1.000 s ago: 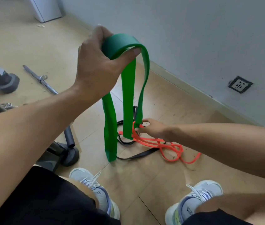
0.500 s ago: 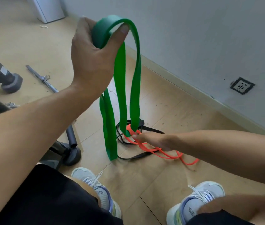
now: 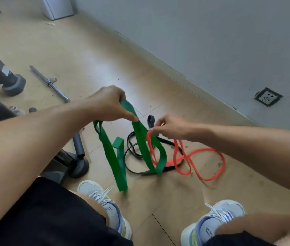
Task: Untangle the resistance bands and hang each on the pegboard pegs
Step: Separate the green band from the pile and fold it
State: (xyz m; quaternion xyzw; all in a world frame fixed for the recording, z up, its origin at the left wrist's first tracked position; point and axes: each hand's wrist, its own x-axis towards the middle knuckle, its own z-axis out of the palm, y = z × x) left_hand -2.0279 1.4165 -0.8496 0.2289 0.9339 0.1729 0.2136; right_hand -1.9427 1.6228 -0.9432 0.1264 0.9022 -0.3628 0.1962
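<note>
Left hand (image 3: 108, 103): forearm enters from 8 o'clock, hand knuckles-up just above frame centre. Its fingers are curled around the green band (image 3: 141, 139), thumb stretched along the top of the strap.

Green band: wide flat strap. One run drops from the left hand toward 6 o'clock, folding on itself and ending near the left shoe (image 3: 105, 205). A second run slants toward 5 o'clock and loops back up over the other bands.

Right hand (image 3: 171, 128): forearm enters from 3 o'clock, hand just right of centre. Fingers pinch the orange band (image 3: 206, 164) at its upper loop; a black band (image 3: 133, 153) end also rises at the fingers; cannot tell whether it is held too.

Orange band: thin, lies in loops on the floor (image 3: 91, 55) at 4 o'clock of centre, crossing the black band.

Black band: coiled on the floor beneath the green and orange bands, all three interlaced.

No containers in view.

Steel bar (image 3: 50, 84) lies on the floor at 10 o'clock. Wall socket (image 3: 268, 97) at 2 o'clock.
</note>
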